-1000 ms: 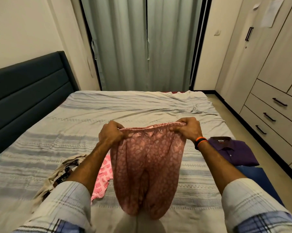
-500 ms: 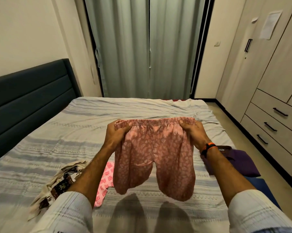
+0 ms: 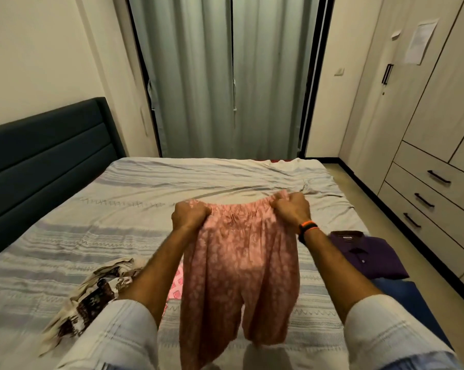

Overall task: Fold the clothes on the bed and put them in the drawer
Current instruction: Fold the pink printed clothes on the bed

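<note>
Two hands are engaged on one garment, and the step in hand is judged to be the shaking-out and squaring of the pink patterned shorts (image 3: 239, 273) before they are laid on the bed (image 3: 145, 188) for folding. Well to the left of the left hand (image 3: 189, 216), and nearer the person, a crumpled brown-and-cream garment (image 3: 92, 292) is left unfolded, with a bright pink piece (image 3: 176, 283) just showing beside the left forearm. The left hand is closed in a fist on the left end of the waistband. Between the hands the waistband is held stretched, and both legs hang freely beneath, clear of the sheet. The right hand (image 3: 292, 212) is likewise clenched on the right end. Below and to the right of it a folded purple shirt (image 3: 367, 255) lies at the bed's edge, touching a blue item (image 3: 401, 289); further right the drawers (image 3: 423, 198) are seen closed. For a clean fold, the waistband is best kept level and taut, the legs lowered flat, then one leg brought over the other.
</note>
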Available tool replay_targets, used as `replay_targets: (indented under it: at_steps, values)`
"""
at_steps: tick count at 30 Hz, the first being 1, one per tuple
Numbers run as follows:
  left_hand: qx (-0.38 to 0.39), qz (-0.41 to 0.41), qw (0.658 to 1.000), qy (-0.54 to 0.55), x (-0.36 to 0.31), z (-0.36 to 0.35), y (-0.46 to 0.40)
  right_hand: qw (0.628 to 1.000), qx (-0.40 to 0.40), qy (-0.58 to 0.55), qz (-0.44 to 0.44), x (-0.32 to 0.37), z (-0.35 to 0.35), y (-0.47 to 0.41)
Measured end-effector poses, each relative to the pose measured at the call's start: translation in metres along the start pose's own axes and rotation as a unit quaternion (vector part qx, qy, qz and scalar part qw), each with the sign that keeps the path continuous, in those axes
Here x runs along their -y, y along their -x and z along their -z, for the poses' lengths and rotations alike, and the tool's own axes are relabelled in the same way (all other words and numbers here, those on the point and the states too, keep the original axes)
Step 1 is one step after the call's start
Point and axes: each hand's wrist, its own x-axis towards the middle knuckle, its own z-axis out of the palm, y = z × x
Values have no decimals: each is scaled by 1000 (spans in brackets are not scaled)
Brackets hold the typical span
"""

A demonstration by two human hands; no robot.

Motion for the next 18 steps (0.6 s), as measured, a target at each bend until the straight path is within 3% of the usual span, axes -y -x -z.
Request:
replay_targets:
  at_steps: [8, 14, 18]
  values:
    - [30, -93, 995, -29, -3, -50, 33, 995, 30, 9, 98, 9, -42, 31]
    - [60, -114, 991, -30, -2, -64, 37, 988, 69, 35, 137, 16, -44, 43]
    - [140, -138, 980, -15, 1, -68, 37, 982, 131, 26, 132, 19, -42, 46]
